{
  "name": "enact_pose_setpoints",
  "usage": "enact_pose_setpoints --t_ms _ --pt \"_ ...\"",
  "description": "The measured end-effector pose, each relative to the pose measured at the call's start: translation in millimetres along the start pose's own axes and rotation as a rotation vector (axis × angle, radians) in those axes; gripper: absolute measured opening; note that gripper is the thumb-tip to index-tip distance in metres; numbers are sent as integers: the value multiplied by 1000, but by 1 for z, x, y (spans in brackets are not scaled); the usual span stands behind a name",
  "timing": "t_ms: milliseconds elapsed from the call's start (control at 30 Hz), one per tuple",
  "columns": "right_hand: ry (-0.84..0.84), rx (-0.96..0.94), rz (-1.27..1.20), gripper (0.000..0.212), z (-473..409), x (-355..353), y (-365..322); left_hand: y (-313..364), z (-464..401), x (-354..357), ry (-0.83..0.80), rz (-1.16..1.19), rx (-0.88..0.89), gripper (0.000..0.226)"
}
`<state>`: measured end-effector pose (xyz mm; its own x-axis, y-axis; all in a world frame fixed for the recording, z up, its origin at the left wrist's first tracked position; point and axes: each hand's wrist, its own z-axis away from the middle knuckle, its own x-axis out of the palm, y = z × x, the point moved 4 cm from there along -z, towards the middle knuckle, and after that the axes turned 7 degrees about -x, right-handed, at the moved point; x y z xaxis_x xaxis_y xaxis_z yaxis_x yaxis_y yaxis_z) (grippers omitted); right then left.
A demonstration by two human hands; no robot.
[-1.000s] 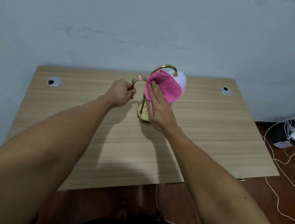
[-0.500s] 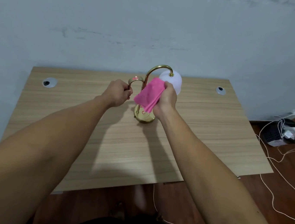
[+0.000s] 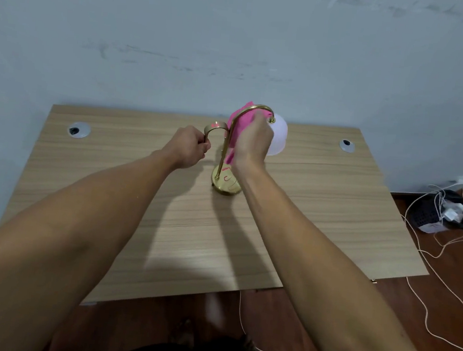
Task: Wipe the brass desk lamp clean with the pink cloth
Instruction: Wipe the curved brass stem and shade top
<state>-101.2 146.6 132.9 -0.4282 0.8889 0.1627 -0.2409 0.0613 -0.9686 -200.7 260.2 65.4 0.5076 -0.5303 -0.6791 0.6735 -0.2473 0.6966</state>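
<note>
Left hand point(image 3: 188, 148): fingers curled closed around the end of the shorter curved brass arm of the lamp. Right hand point(image 3: 254, 143): clenched on the bunched pink cloth point(image 3: 240, 124), pressing it against the taller arched arm, just beside the white frosted dome shade point(image 3: 278, 136).

Count: one brass desk lamp point(image 3: 224, 151), two curved arms, one shade, one round base; one cloth; two round grey cable grommets, one near the back-left corner point(image 3: 79, 130) and one near the back-right corner point(image 3: 346, 145) of the light wooden desk point(image 3: 321, 214).

Lamp: upright, toward the middle of the desk's back edge; polished gold base reflecting pink.
</note>
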Motion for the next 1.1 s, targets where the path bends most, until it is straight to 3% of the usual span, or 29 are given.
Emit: enact_pose_setpoints --t_ms 67,167,333,433,533,633,800,933,1100 --pt "-110 -182 252 53 2 -1 17 -1 0 0 1 3 5 27" --pt "-259 -321 445 46 10 -9 34 -1 -1 -1 -3 -9 12 28" --pt "-338 -240 662 46 -3 -20 52 -1 -2 -2 -7 -23 19 26" --pt "-340 -133 650 42 -5 -20 51 0 -1 -2 -11 -25 21 25" --pt "-293 -17 439 26 0 -11 30 0 -1 -2 -12 -30 18 26" --pt "-167 143 66 44 -4 -6 7 0 0 -2 -15 -20 13 26" --pt "88 374 -302 34 -13 -32 -32 2 2 -4 -20 -34 23 28" --pt "281 200 -269 23 -8 -55 -44 2 3 -3 -27 -26 19 27" --pt "381 -202 -94 40 5 -58 -54 2 4 -4 -20 -13 18 30"
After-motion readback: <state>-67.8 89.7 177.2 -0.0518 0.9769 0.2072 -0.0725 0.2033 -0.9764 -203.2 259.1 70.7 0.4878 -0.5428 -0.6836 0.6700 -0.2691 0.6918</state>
